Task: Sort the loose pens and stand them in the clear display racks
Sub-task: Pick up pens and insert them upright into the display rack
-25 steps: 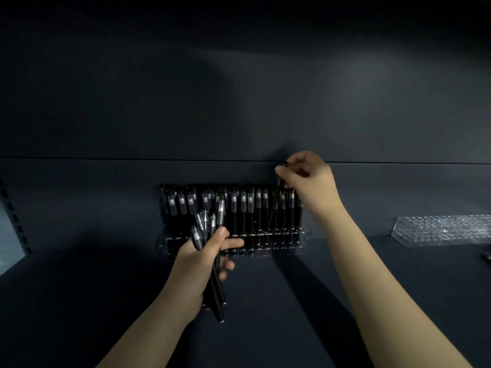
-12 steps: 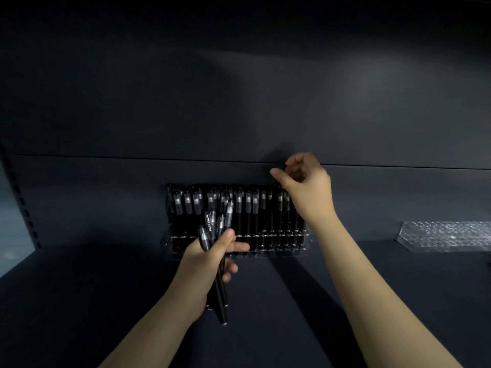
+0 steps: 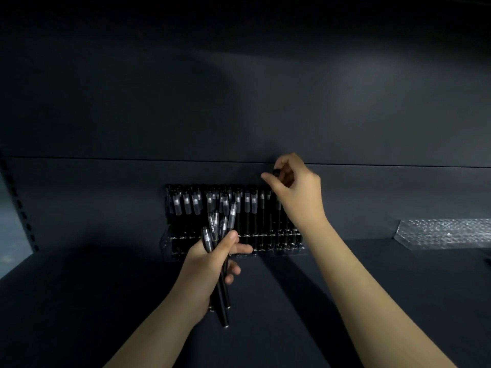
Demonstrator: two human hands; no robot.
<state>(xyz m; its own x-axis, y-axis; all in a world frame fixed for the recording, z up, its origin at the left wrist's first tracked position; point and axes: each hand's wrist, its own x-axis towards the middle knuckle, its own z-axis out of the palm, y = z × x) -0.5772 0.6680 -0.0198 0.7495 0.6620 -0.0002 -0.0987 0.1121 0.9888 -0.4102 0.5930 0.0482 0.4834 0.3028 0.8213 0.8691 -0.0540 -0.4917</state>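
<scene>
Now, low centre — gripping a bundle of black pens [image 3: 216, 227] in the left hand [image 3: 210, 264], before the full-looking display rack [image 3: 170, 240]. Centre right, pinching one pen [image 3: 276, 171] by its cap with the right hand [image 3: 300, 192]; likely light, stiff, slick — best held there. Far right, an empty rack [image 3: 446, 233].

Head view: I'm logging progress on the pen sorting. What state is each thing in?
left hand, grips a bundle of loose pens
right hand, pinches one pen by its top, above the middle rack
middle rack, holds rows of upright pens
right rack, no pens in the part in view
</scene>
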